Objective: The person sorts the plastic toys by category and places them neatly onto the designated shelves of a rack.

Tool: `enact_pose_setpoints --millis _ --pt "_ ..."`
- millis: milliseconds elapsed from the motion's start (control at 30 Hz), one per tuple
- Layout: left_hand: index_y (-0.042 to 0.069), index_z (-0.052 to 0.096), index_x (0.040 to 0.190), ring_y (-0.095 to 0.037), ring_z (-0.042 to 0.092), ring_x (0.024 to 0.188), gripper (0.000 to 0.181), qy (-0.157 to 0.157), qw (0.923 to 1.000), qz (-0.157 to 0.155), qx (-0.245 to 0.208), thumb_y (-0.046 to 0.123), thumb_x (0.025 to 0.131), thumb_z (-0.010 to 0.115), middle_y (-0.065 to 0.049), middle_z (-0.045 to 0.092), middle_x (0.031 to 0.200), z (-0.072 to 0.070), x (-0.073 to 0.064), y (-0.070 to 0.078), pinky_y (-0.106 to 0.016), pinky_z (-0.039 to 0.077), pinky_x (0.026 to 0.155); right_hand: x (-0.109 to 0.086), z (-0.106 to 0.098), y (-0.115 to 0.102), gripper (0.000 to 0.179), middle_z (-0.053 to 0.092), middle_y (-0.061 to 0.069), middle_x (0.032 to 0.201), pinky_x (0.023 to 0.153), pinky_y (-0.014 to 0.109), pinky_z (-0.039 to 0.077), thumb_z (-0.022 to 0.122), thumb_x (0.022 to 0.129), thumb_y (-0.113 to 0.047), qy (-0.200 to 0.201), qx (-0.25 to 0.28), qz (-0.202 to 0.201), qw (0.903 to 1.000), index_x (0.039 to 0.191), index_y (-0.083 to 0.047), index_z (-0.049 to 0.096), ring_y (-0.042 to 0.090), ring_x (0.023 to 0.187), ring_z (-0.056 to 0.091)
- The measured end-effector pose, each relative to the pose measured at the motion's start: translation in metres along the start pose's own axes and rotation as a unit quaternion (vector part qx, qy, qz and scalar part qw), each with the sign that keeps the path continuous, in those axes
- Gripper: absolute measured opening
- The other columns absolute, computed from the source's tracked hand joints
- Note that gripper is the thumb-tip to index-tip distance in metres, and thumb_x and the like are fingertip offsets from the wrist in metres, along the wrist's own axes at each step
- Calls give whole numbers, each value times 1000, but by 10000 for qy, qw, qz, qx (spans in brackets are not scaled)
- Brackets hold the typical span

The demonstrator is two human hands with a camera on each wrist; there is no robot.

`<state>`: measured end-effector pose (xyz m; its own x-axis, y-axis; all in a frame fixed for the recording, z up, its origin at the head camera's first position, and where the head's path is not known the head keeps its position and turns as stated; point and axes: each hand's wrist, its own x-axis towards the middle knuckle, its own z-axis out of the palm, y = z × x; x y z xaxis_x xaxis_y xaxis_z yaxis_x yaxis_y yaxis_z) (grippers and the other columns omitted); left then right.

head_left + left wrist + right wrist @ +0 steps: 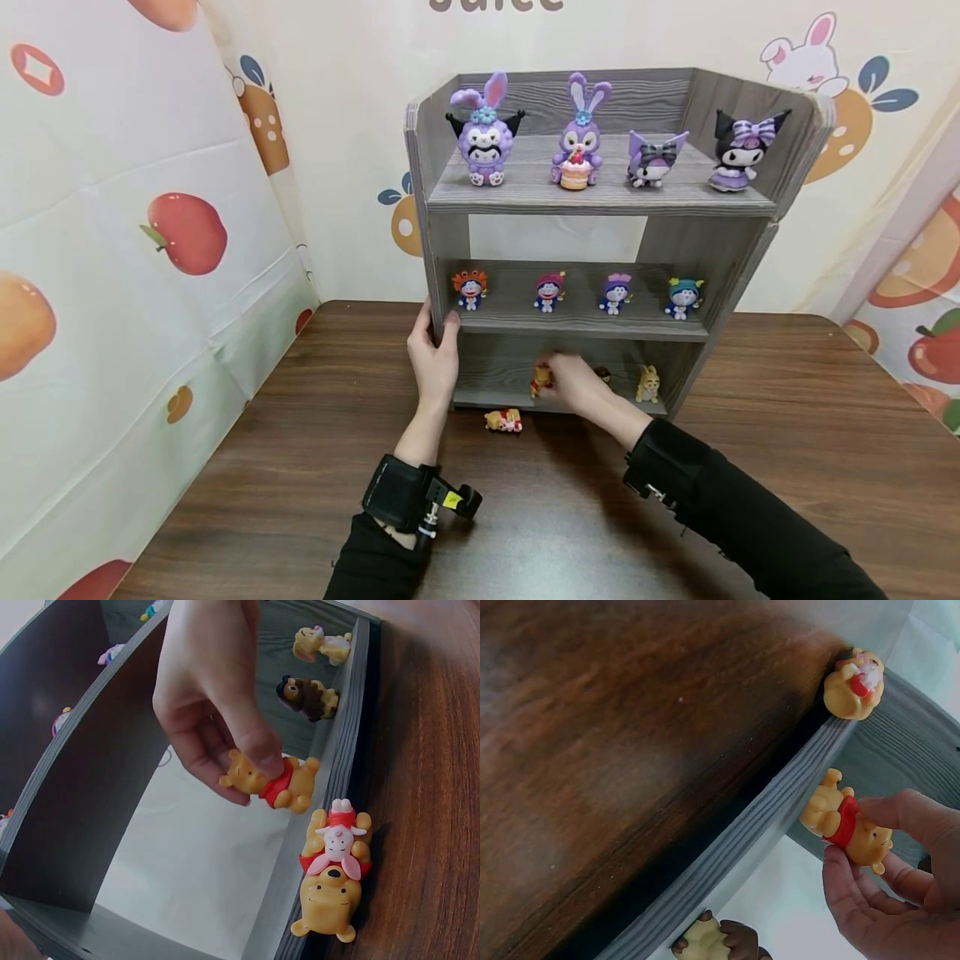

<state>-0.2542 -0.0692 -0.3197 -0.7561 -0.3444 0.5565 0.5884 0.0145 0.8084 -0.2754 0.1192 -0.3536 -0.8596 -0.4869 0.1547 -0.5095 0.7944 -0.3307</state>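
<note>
My left hand (435, 360) grips the left side panel of a grey wooden shelf unit (431, 275), thumb in front. At the bottom shelf, my right hand (573, 382) pinches a yellow bear figurine (271, 780) in a red shirt between thumb and fingers, its feet close to the shelf's front edge. Another bear figurine (328, 900), with a small pink piglet on its belly, lies on its back on the table just before the shelf. Right of the held bear stand a brown-and-yellow figurine (307, 697) and a yellow rabbit figurine (648, 384).
Several small blue figurines in coloured hats (549, 292) stand in a row on the middle shelf. Larger purple figurines (576, 150) line the top shelf. The unit stands on a brown wooden table (300, 467), with a fruit-printed cloth (135, 250) to the left.
</note>
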Motion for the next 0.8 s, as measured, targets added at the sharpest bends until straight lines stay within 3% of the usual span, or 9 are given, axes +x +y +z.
enact_pose_setpoints --millis 300,800 --pt "-10 45 124 -18 48 89 40 5 10000 66 -31 -6 84 48 -25 51 116 0 0 -1 -21 40 74 8 4 0 28 55 7 78 59 32 44 70 73 -7 172 -44 18 9998 97 3 59 19 69 53" --pt "-10 44 124 -15 44 80 40 -11 10000 83 -28 -5 85 48 -27 52 113 0 -1 0 -21 38 67 9 6 3 30 56 9 81 62 35 45 72 71 -7 281 52 29 9996 96 2 57 23 73 54"
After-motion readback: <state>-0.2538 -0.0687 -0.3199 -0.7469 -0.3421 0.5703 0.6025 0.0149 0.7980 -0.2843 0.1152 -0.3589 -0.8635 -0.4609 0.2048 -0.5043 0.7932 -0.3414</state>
